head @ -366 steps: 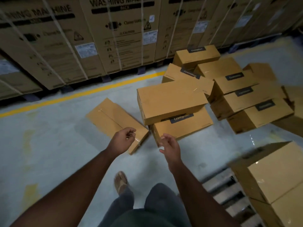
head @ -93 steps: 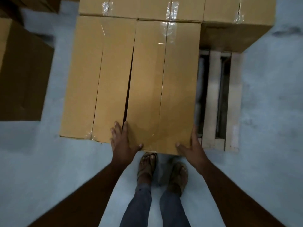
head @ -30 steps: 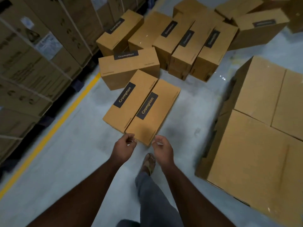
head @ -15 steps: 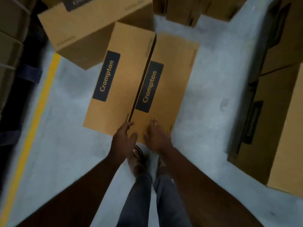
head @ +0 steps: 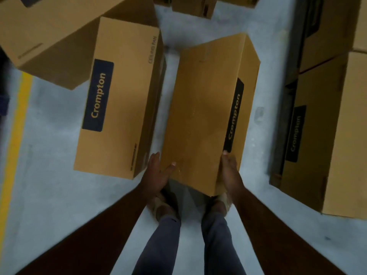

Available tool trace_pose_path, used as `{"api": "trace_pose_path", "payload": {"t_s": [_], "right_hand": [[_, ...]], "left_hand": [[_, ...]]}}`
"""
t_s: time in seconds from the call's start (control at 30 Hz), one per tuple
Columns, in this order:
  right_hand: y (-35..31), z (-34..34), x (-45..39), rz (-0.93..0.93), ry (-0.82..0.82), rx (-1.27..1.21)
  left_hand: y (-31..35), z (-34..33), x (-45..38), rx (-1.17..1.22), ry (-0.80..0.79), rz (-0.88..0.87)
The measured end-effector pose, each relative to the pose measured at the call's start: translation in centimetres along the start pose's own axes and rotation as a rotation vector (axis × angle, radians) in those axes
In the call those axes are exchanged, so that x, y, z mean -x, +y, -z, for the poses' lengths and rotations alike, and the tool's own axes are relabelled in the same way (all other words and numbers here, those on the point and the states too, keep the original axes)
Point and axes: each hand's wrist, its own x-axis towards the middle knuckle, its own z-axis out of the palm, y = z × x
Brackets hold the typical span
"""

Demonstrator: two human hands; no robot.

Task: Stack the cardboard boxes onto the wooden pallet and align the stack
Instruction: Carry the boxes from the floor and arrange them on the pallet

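- A yellow line (head: 18, 139) runs near to far along the left edge of the grey floor (head: 49, 195), with bare floor between it and the boxes.
- At the far left a large box (head: 59, 36) lies skewed, its near corner pointing down toward the line.
- Just right of it a labelled box (head: 119, 100) lies flat on the floor, its long edges running near to far and its dark "Crompton" label facing up. Its far left corner is touching or tucked under the large box; which of the two cannot be told.
- A narrow strip of bare floor separates this box's right edge from the held box.
- The left hand (head: 156, 175) presses flat against the near left side of the held box (head: 200, 116), fingers straight, thumb lying over the top face.
- The held box is rolled onto its long edge, so its plain face looks up and its label faces right. Its near end is over the person's feet (head: 164, 207).
- The right hand (head: 228, 171) holds the near right edge, fingers down along the labelled side. So the grip is both hands clamping the box between them.
- Right of the box a wider band of open floor leads far.
- At the right edge stand stacked boxes (head: 327, 135), their left faces in shadow, one bearing a label. The pallet is not visible.
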Motion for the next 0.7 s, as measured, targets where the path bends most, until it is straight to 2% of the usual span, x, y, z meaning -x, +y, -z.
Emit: {"api": "trace_pose_path", "payload": {"t_s": [0.1,0.2,0.33,0.43,0.6,0.7], "right_hand": [[1.5,-0.1,0.9,0.126,0.048,0.013],[3.5,0.3,1.1,0.205,0.007,0.052],[6.0,2.6,-1.4,0.141,-0.101,0.090],[5.7,4.5,-2.6,0.101,-0.184,-0.009],[5.1,9.1,0.1,0.201,-0.183,-0.137],[4.1,13.1,4.5,0.226,-0.239,-0.238]], "left_hand": [[0.4,-1.4,-2.7,0.049,-0.104,0.031],[0.2,-1.9,-5.2,0.119,-0.198,0.040],[0.2,-3.3,-7.3,0.115,-0.205,0.131],[-0.4,-4.2,-7.0,0.101,-0.165,0.112],[0.4,-4.1,-2.8,0.270,0.006,-0.058],[2.6,-3.7,2.6,0.355,-0.016,-0.120]]}}
